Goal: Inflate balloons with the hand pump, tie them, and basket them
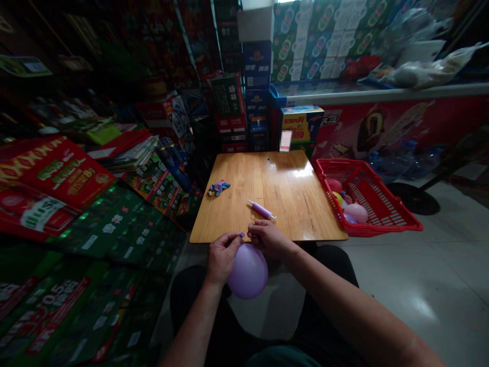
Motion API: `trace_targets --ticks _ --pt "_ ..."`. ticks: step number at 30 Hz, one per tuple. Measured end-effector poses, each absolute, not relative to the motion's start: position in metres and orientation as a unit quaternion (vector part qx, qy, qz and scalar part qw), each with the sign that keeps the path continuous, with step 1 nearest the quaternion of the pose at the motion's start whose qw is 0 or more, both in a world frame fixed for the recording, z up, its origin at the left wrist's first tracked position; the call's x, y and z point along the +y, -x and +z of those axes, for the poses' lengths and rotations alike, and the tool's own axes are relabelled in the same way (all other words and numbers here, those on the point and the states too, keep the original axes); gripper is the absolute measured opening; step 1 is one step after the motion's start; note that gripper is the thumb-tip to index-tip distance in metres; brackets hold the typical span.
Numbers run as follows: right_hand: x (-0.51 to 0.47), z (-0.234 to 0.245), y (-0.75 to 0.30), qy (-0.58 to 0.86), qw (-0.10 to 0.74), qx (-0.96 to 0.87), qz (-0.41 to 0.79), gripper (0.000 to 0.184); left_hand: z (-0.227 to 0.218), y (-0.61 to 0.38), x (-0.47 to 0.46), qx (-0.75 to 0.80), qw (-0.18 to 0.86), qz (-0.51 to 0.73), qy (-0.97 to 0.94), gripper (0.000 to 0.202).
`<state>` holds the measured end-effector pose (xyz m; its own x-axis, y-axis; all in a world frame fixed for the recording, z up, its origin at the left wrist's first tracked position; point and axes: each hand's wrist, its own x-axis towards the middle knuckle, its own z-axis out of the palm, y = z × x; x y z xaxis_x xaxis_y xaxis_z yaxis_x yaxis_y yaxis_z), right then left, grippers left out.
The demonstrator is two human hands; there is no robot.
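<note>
The purple balloon is held by its neck in the grip of the left hand, its body hung below the fingers, off the near edge of the counter. The fingers of the right hand are drawn together just beside the neck; whether anything is pinched there cannot be told. The neck is pointed up toward the counter, the long axis run roughly from neck down toward the lap.

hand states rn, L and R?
Left hand: closed, holding the purple balloon at its neck.
Right hand: closed in a pinch beside the neck; cannot tell what, if anything, it holds.
</note>
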<state>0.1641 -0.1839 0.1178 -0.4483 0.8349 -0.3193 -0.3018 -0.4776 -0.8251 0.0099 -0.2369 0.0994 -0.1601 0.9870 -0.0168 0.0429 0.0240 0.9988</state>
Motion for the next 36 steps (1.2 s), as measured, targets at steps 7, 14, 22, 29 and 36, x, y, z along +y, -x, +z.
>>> trace_targets --ticks 7,14,22,29,36 --pt "-0.191 0.119 -0.163 0.354 0.346 -0.431 0.754 0.017 0.101 -0.013 -0.237 0.573 0.423 0.515 -0.477 0.034" --pt "-0.196 0.124 -0.166 0.411 0.311 -0.542 0.664 0.008 0.1 -0.004 -0.233 0.568 0.429 0.579 -0.399 0.043" --pt "-0.189 0.117 -0.164 0.466 0.258 -0.484 0.694 0.011 0.104 -0.005 -0.244 0.544 0.43 0.57 -0.44 0.021" --pt "-0.187 0.118 -0.16 0.444 0.234 -0.456 0.735 0.014 0.12 0.001 -0.249 0.536 0.385 0.443 -0.606 0.013" --pt "-0.192 0.116 -0.156 0.434 0.269 -0.528 0.679 0.014 0.115 0.0 -0.245 0.586 0.358 0.432 -0.585 0.006"
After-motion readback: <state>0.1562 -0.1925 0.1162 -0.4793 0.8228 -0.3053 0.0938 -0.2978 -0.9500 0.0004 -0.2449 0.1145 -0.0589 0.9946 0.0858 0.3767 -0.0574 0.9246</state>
